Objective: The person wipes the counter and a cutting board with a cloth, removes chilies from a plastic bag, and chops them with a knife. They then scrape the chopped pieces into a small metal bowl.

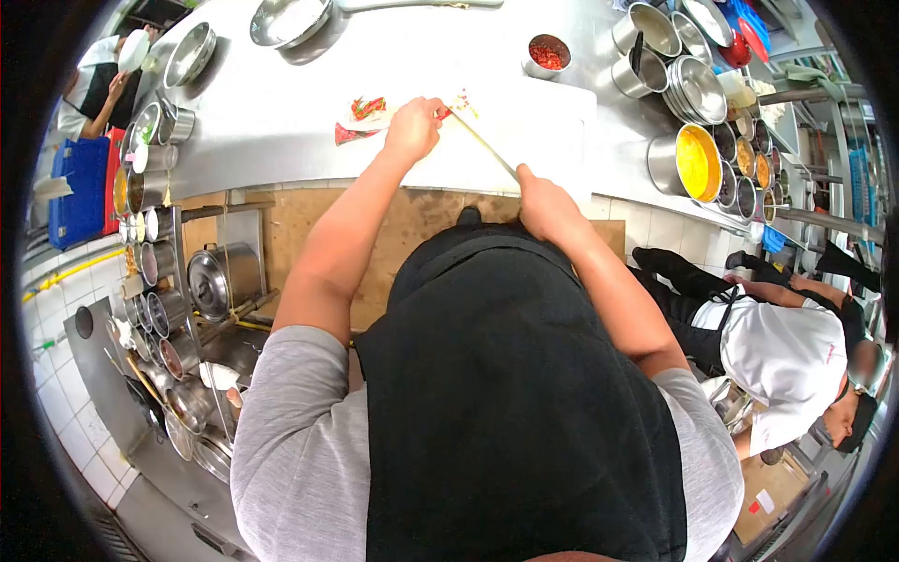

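Note:
My right hand [548,206] is wrapped round the handle of a knife [482,142], whose long thin blade slants up and left over a white cutting board [543,117]. At the blade's far end my left hand [414,131] is closed, fingertips pressed on a small red piece that looks like chili pepper, mostly hidden. Left of that hand lie cut red chili strips [368,108] and a larger red piece [354,135]. Pale seeds and scraps [464,105] are scattered just beyond the blade. A steel cup of chopped red chili [546,58] stands further back.
Steel bowls [290,21] sit at the far left of the counter. To the right are stacked steel bowls [698,89] and a pot of yellow liquid [698,164]. Pots crowd the left side. Co-workers [787,351] are at the right and upper left.

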Available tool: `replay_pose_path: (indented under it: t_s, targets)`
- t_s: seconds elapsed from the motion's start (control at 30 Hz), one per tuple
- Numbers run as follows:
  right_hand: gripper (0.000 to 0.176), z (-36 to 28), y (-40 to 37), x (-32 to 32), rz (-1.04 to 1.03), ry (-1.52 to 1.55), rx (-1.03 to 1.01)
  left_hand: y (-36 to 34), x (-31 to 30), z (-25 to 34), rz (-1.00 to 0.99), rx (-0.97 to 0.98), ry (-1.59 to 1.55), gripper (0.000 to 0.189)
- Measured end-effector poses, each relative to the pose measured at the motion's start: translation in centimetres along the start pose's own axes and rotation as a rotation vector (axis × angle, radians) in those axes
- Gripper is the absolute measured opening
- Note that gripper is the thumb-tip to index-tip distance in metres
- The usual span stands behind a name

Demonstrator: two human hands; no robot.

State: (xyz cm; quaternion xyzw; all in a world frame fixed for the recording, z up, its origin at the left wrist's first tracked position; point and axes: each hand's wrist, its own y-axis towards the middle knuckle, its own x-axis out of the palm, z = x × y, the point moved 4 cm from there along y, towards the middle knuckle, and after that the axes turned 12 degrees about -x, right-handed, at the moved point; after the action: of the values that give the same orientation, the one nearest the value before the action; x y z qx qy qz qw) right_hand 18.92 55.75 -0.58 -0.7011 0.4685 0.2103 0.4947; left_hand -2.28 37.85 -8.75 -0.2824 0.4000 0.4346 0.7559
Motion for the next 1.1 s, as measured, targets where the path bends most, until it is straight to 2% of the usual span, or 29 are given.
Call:
replay_pose_path:
  t_s: [0.13, 0.23, 0.33, 0.47, 0.57, 0.73, 0.9, 1.1]
  targets:
    - [0.036, 0.6, 3.2, 1.5, 0.093, 0.028, -0.039, 0.1, -0.2, 0.0, 0.022, 0.014, -0.007, 0.012]
    - [0.033, -0.5, 0.7, -0.9, 0.001, -0.004, -0.012, 0.1, 0.0, -0.3, 0.02, 0.021, -0.018, 0.011]
    - [0.032, -1.2, -2.0, -2.0, 0.0, 0.022, 0.023, 0.0, 0.0, -0.5, 0.042, 0.029, -0.049, 0.01]
    - [0.036, 0.7, 1.8, 1.8, 0.023, 0.012, -0.029, 0.0, 0.1, -0.6, 0.072, 0.045, -0.067, 0.01]
    - [0.036, 0.4, 3.4, 1.5, 0.089, 0.024, -0.062, 0.1, 0.1, -0.7, 0.033, 0.003, -0.07, 0.008]
    - [0.038, -1.9, -1.6, -2.6, -0.052, -0.008, 0.016, -0.1, -0.1, -0.8, 0.042, 0.01, -0.074, 0.006]
    - [0.032, 0.2, 2.4, 2.2, 0.036, 0.048, -0.039, -0.4, 0.0, -0.6, 0.019, -0.032, -0.091, 0.005]
    - [0.027, 1.7, 3.0, 2.3, 0.074, 0.137, -0.074, -0.7, 0.2, -0.9, 0.092, 0.057, -0.131, 0.007]
